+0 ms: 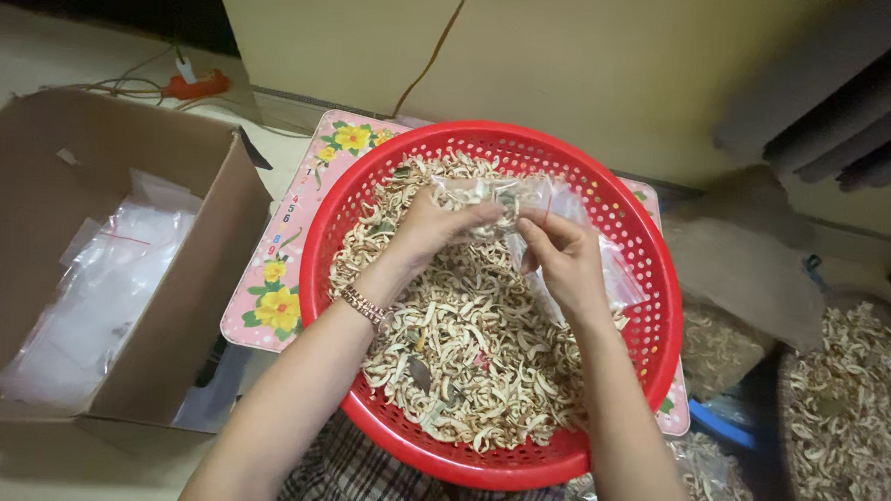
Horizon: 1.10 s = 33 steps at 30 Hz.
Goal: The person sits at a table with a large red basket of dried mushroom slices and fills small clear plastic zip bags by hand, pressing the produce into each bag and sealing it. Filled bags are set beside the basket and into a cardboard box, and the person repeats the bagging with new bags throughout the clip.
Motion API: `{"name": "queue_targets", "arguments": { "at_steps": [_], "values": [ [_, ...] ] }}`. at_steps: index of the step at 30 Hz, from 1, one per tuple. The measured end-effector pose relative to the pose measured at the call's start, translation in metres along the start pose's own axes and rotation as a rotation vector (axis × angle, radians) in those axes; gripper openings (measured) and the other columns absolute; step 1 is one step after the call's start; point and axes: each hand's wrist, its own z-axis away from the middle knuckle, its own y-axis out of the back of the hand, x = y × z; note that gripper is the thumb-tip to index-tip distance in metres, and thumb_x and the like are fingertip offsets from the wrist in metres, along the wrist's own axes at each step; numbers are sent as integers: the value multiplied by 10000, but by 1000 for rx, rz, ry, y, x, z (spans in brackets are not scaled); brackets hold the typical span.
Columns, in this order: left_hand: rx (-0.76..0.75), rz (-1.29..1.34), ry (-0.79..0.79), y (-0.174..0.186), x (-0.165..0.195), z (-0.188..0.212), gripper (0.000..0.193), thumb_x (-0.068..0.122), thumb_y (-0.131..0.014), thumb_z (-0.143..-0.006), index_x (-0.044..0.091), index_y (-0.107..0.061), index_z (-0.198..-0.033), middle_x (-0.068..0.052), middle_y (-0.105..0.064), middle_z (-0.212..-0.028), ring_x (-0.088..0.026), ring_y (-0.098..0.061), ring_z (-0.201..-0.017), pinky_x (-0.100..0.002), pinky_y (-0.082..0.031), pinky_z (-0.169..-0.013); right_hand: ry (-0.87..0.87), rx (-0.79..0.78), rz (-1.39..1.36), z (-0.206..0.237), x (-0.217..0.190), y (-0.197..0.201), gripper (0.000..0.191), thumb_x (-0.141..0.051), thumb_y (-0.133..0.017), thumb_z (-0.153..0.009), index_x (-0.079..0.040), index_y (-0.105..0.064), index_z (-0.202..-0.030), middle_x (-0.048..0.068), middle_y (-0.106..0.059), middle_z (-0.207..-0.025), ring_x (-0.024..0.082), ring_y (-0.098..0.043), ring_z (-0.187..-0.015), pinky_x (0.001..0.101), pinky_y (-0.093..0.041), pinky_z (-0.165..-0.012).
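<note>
Both hands, left hand and right hand, pinch a part-filled clear plastic bag above the red basket of dried slices; loosened fingers would likely spill its contents.

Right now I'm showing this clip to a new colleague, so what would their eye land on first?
The bright red perforated basket in the middle, heaped with pale dried slices. Above the heap, the left hand and right hand together hold a clear plastic bag partly filled with slices. To the left, an open cardboard box holds more clear bags.
</note>
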Motion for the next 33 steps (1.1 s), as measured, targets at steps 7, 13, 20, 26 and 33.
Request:
{"name": "queue_targets", "arguments": {
  "at_steps": [7,13,20,26,33],
  "values": [
    [1,42,47,-6,11,3,761,627,-448,-992,-42,-636,-1302,-148,-747,-1191,-154,-742,-1032,-336,-605,-907,-18,80,-43,5,-9,2,203,-153,-752,-928,-10,-785,-1069,15,-736,-841,59,-580,-621,221,-487,-576],
    [-118,237,95,-8,12,4,872,697,-256,-950,25,-528,-1436,-122,-682,-1336,-188,-694,-1165,-455,-553,-1010,53,159,19,13,-24,21,173,-135,-743,-939,-16,-786,-1058,6,-723,-855,63,-574,-663,215,-454,-600],
    [12,76,131,-7,-14,5,664,565,-399,-1013,62,-548,-1420,-131,-683,-1371,-240,-660,-1240,-393,-503,-1034,137,487,130,129,-64,132,115,-104,-684,-1023,-16,-727,-1084,2,-728,-951,79,-649,-788,224,-496,-679],
    [-181,-79,28,3,-46,16,658,535,-359,-1094,12,-530,-1454,-137,-638,-1414,-212,-621,-1281,-379,-492,-1075,-29,815,437,292,-24,214,153,-134,-719,-1048,-6,-726,-1131,13,-702,-972,77,-612,-796,223,-495,-713],
    [-154,-310,-40,9,-62,32,647,500,-322,-1183,-44,-560,-1441,-149,-684,-1317,-196,-656,-1203,-346,-546,-1040,-540,674,476,421,75,230,241,-173,-709,-948,-43,-760,-1145,27,-731,-865,102,-607,-678,275,-511,-604]
  ]
}}
